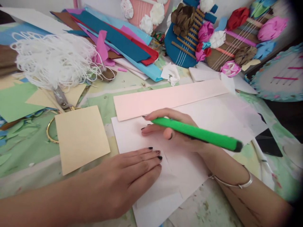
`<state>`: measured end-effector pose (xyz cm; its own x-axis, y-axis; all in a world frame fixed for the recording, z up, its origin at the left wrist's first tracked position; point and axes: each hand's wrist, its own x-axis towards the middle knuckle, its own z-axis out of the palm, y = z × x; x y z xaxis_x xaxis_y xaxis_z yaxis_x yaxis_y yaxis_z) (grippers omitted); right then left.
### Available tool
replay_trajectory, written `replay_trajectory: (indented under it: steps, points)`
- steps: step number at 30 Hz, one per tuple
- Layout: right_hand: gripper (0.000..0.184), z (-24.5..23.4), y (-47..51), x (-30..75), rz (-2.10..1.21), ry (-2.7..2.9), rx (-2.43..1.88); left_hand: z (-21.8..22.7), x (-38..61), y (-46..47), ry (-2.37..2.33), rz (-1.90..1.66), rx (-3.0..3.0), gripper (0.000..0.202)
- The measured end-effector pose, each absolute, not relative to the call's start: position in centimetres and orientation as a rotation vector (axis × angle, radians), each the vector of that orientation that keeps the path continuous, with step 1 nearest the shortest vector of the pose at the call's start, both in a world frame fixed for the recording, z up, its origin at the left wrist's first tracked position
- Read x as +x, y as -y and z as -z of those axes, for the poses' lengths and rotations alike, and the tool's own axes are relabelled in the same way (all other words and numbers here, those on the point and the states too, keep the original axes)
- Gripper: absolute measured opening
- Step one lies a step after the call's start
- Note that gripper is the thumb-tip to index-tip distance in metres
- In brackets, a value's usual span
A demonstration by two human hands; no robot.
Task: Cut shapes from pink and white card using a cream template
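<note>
My left hand (132, 176) lies flat on a sheet of white paper (156, 211), its fingers stretched out side by side. Above the same sheet, my right hand (177, 129) has a green marker (201, 132) resting between thumb and fingers. The marker lies slanted, its dark end pointing toward the wrist; the other end is hidden near the fingertips. A pale pink strip (165, 97) of paper or card lies along the far side of the sheet. Left of my left hand is a beige paper square (81, 140), partly covering the gold-ringed handles of scissors (61, 97).
A tangle of white string (54, 60) lies at the back left, beside folded colored papers (115, 37). Green paper (17, 97) and scraps spread at the left. Decorated guitar-like crafts (182, 41) lean at the back. A dark phone-like object (268, 142) lies at the right.
</note>
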<state>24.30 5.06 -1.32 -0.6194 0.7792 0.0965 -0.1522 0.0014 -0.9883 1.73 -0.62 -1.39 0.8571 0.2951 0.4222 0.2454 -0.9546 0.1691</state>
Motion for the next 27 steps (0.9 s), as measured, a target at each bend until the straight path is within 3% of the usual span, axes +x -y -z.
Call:
replay_trajectory:
  steps: [8,22,27]
  points:
    - [0.028,2.37,-5.42,24.45,-1.845,1.539,-0.621,1.82,1.44,0.73,-0.454,-0.813,2.792,0.039]
    - [0.034,1.93,-5.15,24.18,-1.826,1.577,-0.737,1.32,1.74,0.66,-0.418,-0.75,2.816,0.035]
    - [0.022,1.83,-5.06,24.11,-1.784,1.619,-0.768,1.31,1.69,0.66,-0.418,-0.718,2.814,0.034]
